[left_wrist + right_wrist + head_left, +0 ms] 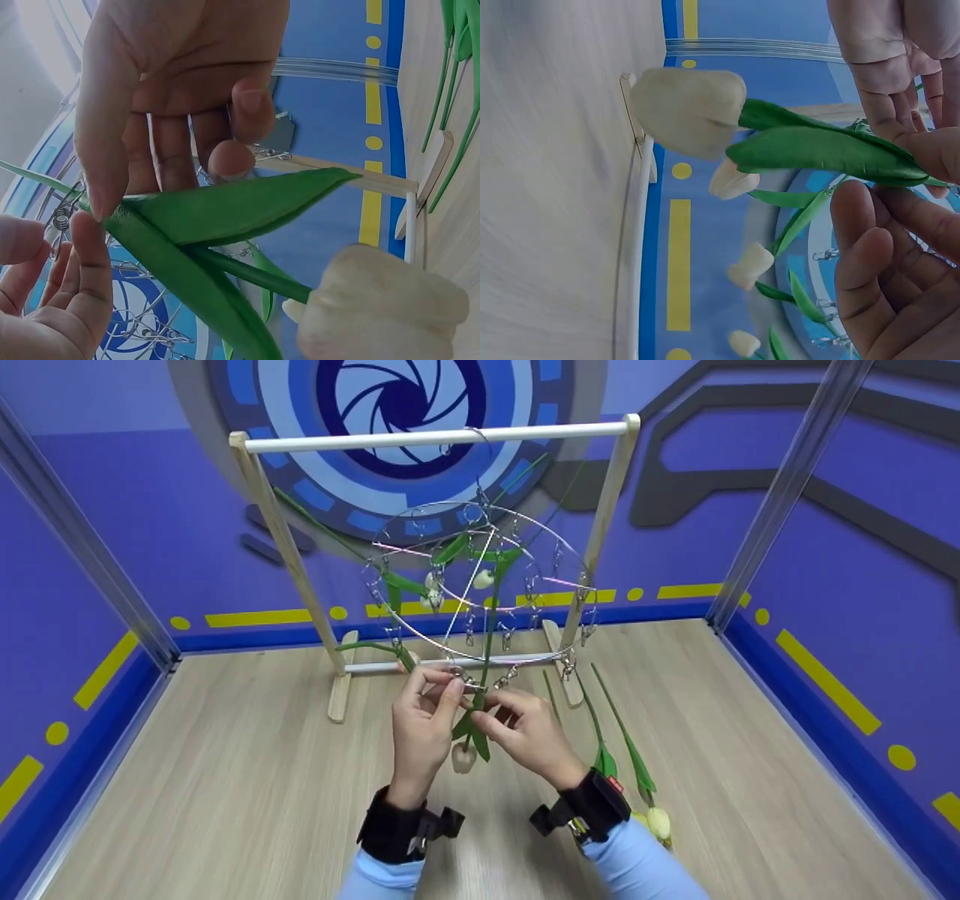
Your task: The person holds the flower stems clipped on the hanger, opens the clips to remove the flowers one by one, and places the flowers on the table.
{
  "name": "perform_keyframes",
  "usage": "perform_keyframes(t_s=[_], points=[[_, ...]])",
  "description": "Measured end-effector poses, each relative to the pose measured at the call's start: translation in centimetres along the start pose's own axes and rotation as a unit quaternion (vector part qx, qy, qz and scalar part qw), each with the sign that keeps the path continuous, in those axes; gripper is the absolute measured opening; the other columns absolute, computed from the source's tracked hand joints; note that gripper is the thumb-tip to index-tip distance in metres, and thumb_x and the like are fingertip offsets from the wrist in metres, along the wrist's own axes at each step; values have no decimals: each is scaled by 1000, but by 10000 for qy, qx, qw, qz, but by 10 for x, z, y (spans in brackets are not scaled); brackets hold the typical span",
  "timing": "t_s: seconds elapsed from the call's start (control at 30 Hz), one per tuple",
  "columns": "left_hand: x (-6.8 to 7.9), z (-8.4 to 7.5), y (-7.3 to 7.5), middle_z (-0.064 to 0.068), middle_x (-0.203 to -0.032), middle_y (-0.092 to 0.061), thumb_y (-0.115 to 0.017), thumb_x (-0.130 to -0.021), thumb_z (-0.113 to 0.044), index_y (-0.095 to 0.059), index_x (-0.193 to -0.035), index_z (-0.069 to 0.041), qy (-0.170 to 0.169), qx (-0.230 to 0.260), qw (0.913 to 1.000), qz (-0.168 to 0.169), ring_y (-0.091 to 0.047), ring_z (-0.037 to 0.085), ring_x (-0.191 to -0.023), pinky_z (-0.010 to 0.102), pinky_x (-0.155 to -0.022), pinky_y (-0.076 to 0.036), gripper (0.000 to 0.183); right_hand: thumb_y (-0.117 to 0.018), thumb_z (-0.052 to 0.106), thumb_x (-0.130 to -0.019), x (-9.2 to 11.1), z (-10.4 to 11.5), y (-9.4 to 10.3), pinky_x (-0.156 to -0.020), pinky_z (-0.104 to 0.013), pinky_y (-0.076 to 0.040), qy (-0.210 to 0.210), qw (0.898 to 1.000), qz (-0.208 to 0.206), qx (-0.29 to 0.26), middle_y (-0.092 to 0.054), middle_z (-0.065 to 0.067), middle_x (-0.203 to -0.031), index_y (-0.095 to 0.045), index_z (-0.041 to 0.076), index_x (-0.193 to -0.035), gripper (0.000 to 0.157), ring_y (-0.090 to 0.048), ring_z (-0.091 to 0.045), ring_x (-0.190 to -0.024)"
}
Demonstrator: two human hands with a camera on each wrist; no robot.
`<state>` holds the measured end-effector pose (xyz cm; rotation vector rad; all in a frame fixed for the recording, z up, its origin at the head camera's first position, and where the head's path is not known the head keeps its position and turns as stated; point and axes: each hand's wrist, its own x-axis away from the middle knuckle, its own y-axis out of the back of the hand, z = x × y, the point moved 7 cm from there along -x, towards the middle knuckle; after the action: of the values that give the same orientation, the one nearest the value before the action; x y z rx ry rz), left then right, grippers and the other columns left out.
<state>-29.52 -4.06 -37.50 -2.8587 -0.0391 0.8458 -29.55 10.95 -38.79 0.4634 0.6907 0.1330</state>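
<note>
Cream tulip bloom (pixel 464 758) hangs at six o'clock; my right hand (pixel 529 733) pinches its stem (pixel 488 641), left hand (pixel 422 727) a metal clip (pixel 61 217): I should centre stem before easing clip closed

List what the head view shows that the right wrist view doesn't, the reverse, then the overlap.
Head only: the sleeves, wristbands and loose tulips lying on the table at the right.

Right wrist only: the palm side of the right hand.

Both: that hand, the left hand, the tulip between them, clips, rack and table.
</note>
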Motion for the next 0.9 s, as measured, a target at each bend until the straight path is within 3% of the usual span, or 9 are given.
perform_keyframes(t_s=[0.27,0.4,0.57,0.9], points=[[-1,1,1,25,-112,-61,-60,-100,6,-54,-109,13,-21,123,9999,6,-70,20,-89,29,-77,-59,14,-71,6,-95,-3,3,0,-53,-21,-42,453,9988,-157,-119,-60,-2,-71,-70,7,-85,10,-51,-10,-58],[-3,3,5,25,-114,-59,-59,-100,5,-50,-125,12,233,156,9996,-82,-68,21,-96,28,-78,-57,27,-71,5,-95,-3,5,1,-54,-21,-41,590,9982,-146,-3,-58,-2,-70,-68,7,-84,12,-51,-11,-59],[-4,6,7,25,-117,-59,-58,-102,1,-51,-136,13,604,-106,9981,53,-65,20,-98,26,-81,-56,36,-70,4,-94,-3,6,0,-55,-20,-39,675,9976,4,171,-56,-2,-69,-67,7,-81,14,-49,-9,-60],[-5,13,6,17,-100,-66,-61,-105,-12,-64,-117,6,752,-689,9942,345,-62,16,-79,23,-69,-49,22,-67,5,-95,-6,10,0,-56,-20,-35,793,9958,281,357,-48,1,-65,-55,9,-71,27,-42,-5,-61]])
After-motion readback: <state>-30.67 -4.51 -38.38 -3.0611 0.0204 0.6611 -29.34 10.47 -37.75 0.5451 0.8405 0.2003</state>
